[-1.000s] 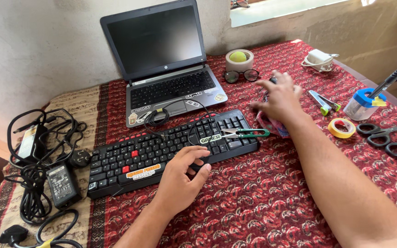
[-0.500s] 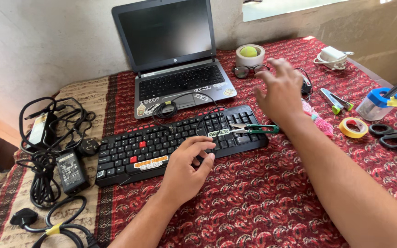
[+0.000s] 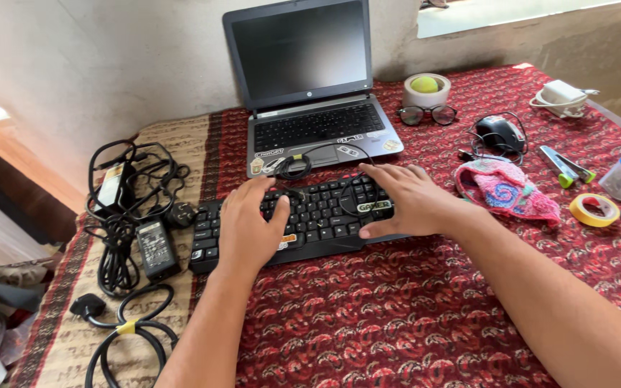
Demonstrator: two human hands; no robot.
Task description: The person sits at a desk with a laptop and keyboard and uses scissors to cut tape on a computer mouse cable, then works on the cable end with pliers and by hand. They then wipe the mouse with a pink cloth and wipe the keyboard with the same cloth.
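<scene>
On black keyboard [image 3: 318, 219], left hand [image 3: 249, 226] flat, right hand [image 3: 400, 201] spread, both hands open, gripping nothing

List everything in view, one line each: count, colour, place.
keyboard: one, black, centre of the cloth, under both hands
laptop: one, grey with dark screen, open behind the keyboard
tablecloth: one, red patterned, covering the table
power adapter: one, black, left of the keyboard among black cables
tape roll with ball: one pale roll, yellow-green ball inside, right of the laptop
glasses: one pair, dark frame, in front of the roll
mouse: one, black, right of the glasses
knitted cloth: one, pink, right of the keyboard
yellow tape: one, right edge
white charger: one, far right
left hand: on the keyboard's left half
right hand: on the keyboard's right half
</scene>
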